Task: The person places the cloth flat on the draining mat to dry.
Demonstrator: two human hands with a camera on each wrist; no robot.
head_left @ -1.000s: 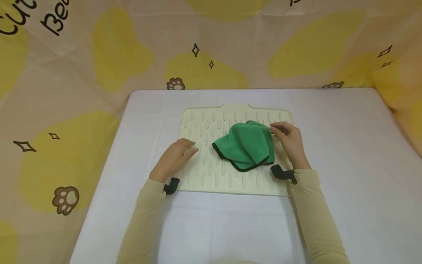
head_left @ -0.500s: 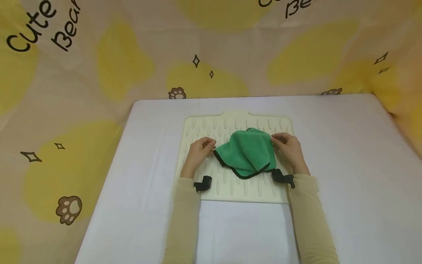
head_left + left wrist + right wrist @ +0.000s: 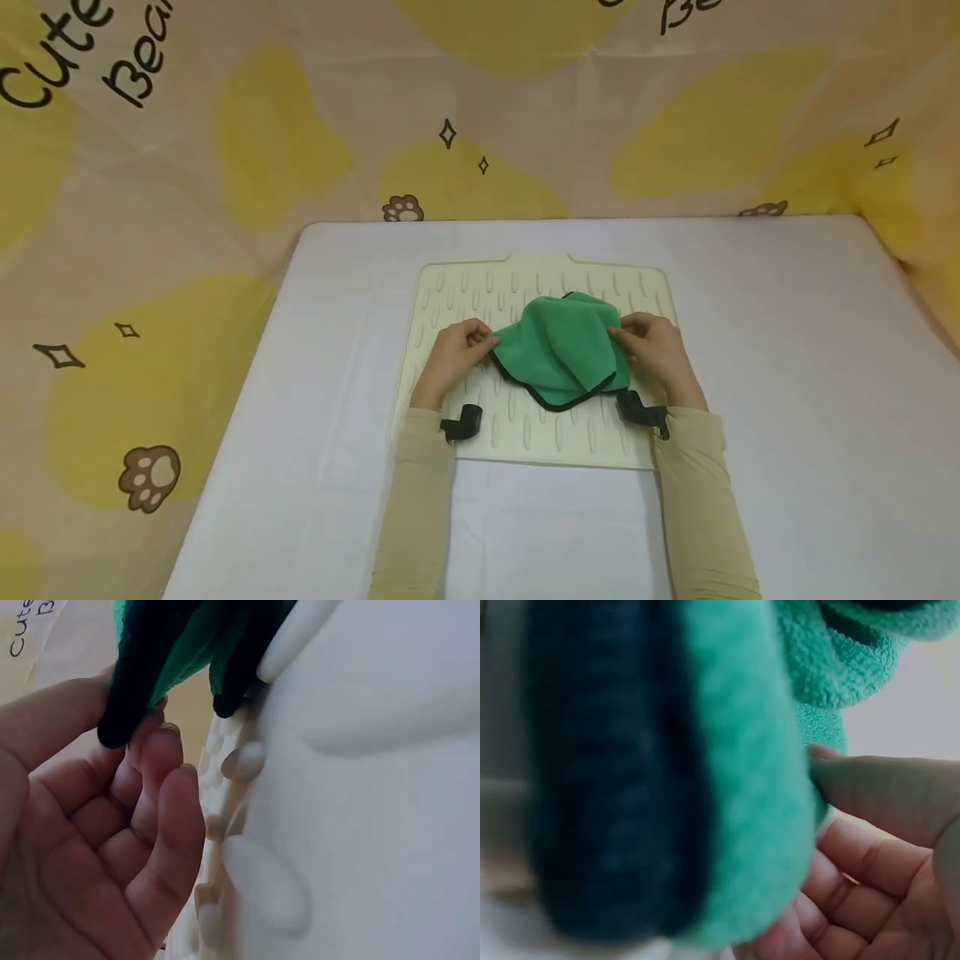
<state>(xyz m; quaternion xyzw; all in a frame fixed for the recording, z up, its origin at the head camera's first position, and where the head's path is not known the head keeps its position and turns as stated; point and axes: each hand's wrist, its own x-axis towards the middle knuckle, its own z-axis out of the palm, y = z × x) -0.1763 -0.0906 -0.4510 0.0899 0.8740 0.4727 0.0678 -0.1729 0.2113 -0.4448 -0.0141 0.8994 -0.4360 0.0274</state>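
Observation:
A crumpled green towel (image 3: 566, 342) with a dark edge band lies on a cream ridged mat (image 3: 525, 442). My left hand (image 3: 453, 358) pinches the towel's left corner between thumb and fingers; the left wrist view shows the dark trim (image 3: 131, 682) between them. At the opposite side my right hand (image 3: 660, 350) pinches the towel's right edge, thumb on top. In the right wrist view the fuzzy green cloth (image 3: 750, 787) fills much of the picture and partly covers the fingers.
The mat rests on a white-covered table (image 3: 330, 333), its tab pointing away from me. A beige and yellow printed curtain (image 3: 300, 125) hangs behind and to the left. Dark wrist camera mounts (image 3: 463, 422) sit close over the mat.
My left hand has moved right, from the mat's left side to the towel's left corner, and now pinches it. The right hand has shifted slightly and holds the right edge. The towel barely moved.

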